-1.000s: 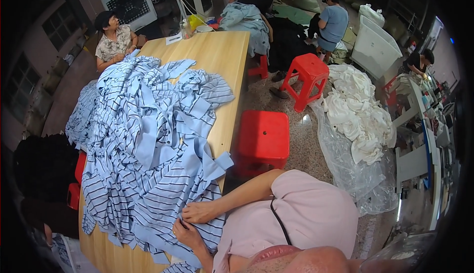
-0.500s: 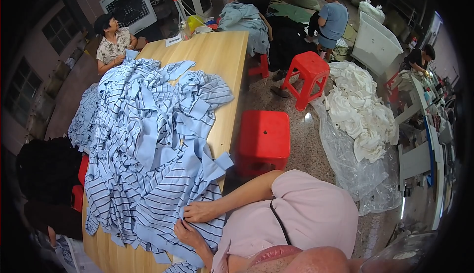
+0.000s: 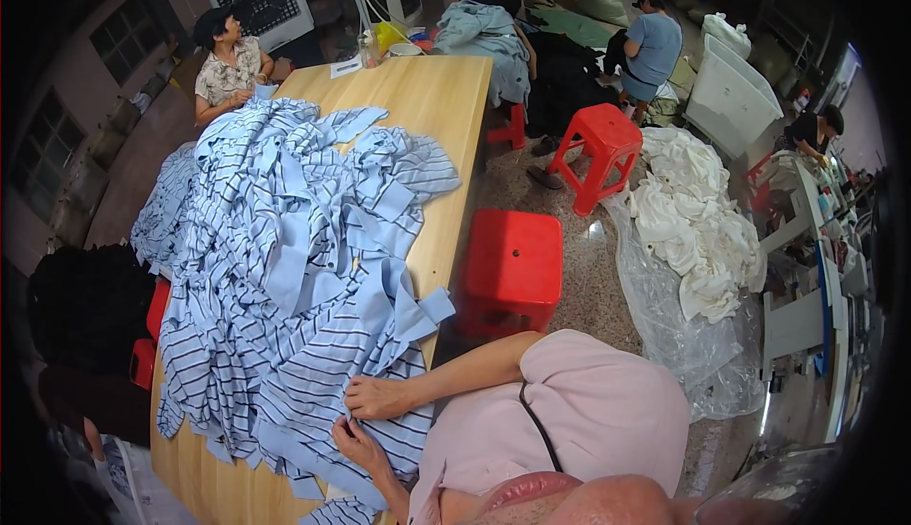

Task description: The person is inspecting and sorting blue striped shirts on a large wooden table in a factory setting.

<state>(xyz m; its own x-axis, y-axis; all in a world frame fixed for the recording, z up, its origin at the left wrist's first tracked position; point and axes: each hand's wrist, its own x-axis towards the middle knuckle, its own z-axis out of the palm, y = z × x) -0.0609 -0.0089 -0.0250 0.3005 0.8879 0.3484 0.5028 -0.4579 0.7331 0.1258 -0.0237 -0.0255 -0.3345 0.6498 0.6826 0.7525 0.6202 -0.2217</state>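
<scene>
A large heap of light blue striped shirts [image 3: 285, 240] with plain blue bands and dark buttons is piled on the table. At the heap's near right edge, my right hand [image 3: 378, 398] is closed, its fingertips pinching the cloth of a striped shirt [image 3: 313, 383]. Just below it, my left hand [image 3: 359, 443] is closed on the same shirt, thumb and fingers at a fold. The fingertips of both hands nearly meet, and the exact spot they pinch is partly hidden.
The wooden table [image 3: 446, 107] reaches away to a seated person [image 3: 228, 65]. Beside it stand a red stool [image 3: 515, 259] and another red stool [image 3: 600, 150]. White garments [image 3: 693, 212] lie on clear plastic sheeting [image 3: 664, 345]. Dark cloth [image 3: 90, 297] is piled at left.
The view has tilted slightly. Both my hands stay at the same part of the shirt with only small finger movements; the right hand looks a little more curled.
</scene>
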